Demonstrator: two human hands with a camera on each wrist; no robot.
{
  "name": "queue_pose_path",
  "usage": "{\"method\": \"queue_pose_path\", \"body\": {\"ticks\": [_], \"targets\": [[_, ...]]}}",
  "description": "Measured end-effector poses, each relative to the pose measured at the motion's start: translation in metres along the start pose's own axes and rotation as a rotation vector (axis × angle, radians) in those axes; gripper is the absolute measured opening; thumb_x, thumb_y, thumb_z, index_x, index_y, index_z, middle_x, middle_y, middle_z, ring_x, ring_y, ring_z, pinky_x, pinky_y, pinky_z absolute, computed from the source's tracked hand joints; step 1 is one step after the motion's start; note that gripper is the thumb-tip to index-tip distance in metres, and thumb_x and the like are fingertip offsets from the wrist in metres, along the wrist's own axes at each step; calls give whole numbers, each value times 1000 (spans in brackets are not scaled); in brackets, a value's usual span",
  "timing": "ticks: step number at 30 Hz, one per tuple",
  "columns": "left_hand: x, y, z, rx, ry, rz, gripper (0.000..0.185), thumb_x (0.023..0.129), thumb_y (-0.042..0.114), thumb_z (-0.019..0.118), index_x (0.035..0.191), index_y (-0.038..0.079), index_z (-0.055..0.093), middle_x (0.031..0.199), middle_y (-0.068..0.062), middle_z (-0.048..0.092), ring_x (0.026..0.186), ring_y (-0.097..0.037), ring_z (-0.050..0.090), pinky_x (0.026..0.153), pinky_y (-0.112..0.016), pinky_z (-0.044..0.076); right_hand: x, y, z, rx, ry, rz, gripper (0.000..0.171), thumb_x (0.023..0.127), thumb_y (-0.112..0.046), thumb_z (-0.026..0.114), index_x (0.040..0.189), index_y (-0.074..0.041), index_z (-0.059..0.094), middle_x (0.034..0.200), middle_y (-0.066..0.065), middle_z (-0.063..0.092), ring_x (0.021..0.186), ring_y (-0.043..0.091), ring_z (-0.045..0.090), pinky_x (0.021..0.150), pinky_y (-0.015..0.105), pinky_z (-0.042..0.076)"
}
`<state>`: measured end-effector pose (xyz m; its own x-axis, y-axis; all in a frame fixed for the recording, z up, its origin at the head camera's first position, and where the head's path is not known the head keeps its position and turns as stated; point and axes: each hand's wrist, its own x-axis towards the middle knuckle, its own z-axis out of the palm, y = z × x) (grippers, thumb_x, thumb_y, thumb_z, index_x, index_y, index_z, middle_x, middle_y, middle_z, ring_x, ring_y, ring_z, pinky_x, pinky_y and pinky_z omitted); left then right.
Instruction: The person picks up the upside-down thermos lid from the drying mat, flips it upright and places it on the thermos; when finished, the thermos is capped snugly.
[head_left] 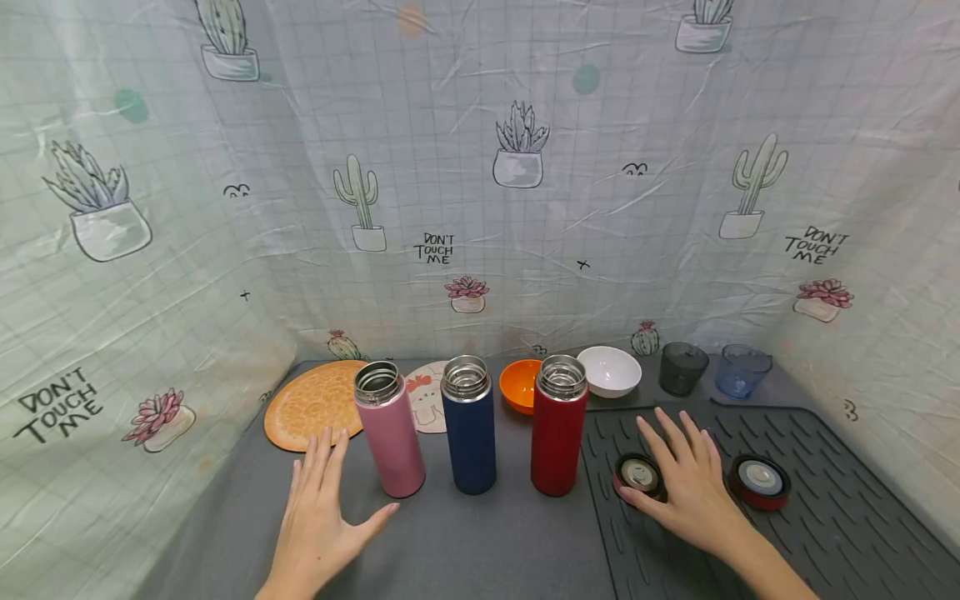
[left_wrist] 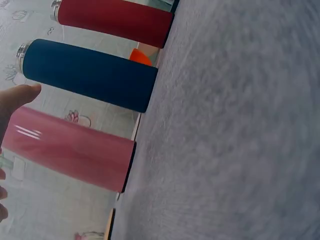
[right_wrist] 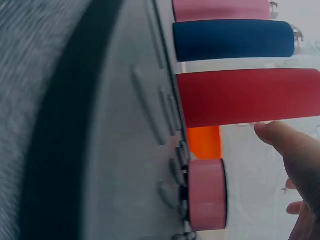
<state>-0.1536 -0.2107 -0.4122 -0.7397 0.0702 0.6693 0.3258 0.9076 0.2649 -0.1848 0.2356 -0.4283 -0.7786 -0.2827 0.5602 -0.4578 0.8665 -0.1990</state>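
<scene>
R hand (head_left: 688,490) pt. hides pink lid (head_left: 638,476).

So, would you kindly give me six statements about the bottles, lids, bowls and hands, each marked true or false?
1. The blue bottle stands between the pink bottle and the red bottle. True.
2. The red bottle has a lid on. False: its mouth is open.
3. A pink lid and a red lid lie on the dark mat. True.
4. The left hand holds nothing. True.
5. The right hand grips the red bottle. False: its fingers are spread by the pink lid, apart from that bottle.
6. The white bowl is left of the orange bowl in the head view. False: it is to the right.
</scene>
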Motion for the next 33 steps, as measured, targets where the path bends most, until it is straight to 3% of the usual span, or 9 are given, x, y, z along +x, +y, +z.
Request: {"method": "queue_pose_path", "body": {"ticks": [5, 9, 12, 18, 22, 27, 33], "targets": [[-3, 5, 5, -61, -46, -62, 103, 58, 50, 81, 138, 5, 36, 145, -15, 29, 132, -30, 25, 107, -49, 17, -1, 5, 11, -5, -20, -16, 87, 71, -44, 74, 141, -10, 34, 140, 22, 29, 130, 44, 14, 99, 64, 8], [-6, 9, 7, -104, -78, -123, 94, 58, 46, 83, 133, 8, 42, 142, -12, 33, 124, -33, 38, 90, -57, 37, -3, 7, 17, -4, -62, 2, 83, 73, -46, 72, 136, -5, 39, 134, 23, 37, 124, 46, 22, 94, 64, 17], [-9, 11, 9, -125, -83, -146, 90, 58, 44, 84, 132, 11, 44, 139, -10, 37, 118, -32, 42, 81, -57, 43, -6, 9, 20, -13, -101, 24, 80, 74, -47, 71, 134, -4, 42, 129, 21, 43, 122, 45, 27, 92, 63, 21], [-11, 9, 13, -197, -48, -103, 89, 58, 36, 86, 132, 10, 44, 131, -8, 45, 116, -24, 45, 85, -51, 43, -8, 7, 24, -60, -165, 102, 74, 76, -49, 68, 130, -3, 47, 118, 17, 53, 115, 40, 38, 93, 58, 25], [-12, 11, 14, -222, -70, -114, 86, 58, 30, 86, 131, 9, 45, 127, -9, 48, 114, -25, 46, 85, -51, 43, -9, 7, 26, -105, -174, 110, 71, 75, -49, 69, 124, 0, 52, 110, 15, 57, 107, 37, 46, 90, 57, 30], [-14, 13, 15, -225, -84, -134, 82, 59, 28, 86, 128, 8, 47, 123, -10, 50, 111, -27, 49, 83, -53, 44, -9, 7, 28, -106, -146, 93, 70, 73, -47, 72, 121, 0, 54, 103, 13, 58, 102, 35, 49, 87, 56, 34], [-16, 14, 17, -259, -67, -111, 78, 57, 25, 87, 125, 11, 51, 120, -5, 53, 108, -23, 53, 81, -49, 46, -7, 7, 28, -65, -74, 78, 69, 67, -43, 77, 116, 1, 57, 101, 13, 59, 100, 35, 52, 85, 56, 36]]}}
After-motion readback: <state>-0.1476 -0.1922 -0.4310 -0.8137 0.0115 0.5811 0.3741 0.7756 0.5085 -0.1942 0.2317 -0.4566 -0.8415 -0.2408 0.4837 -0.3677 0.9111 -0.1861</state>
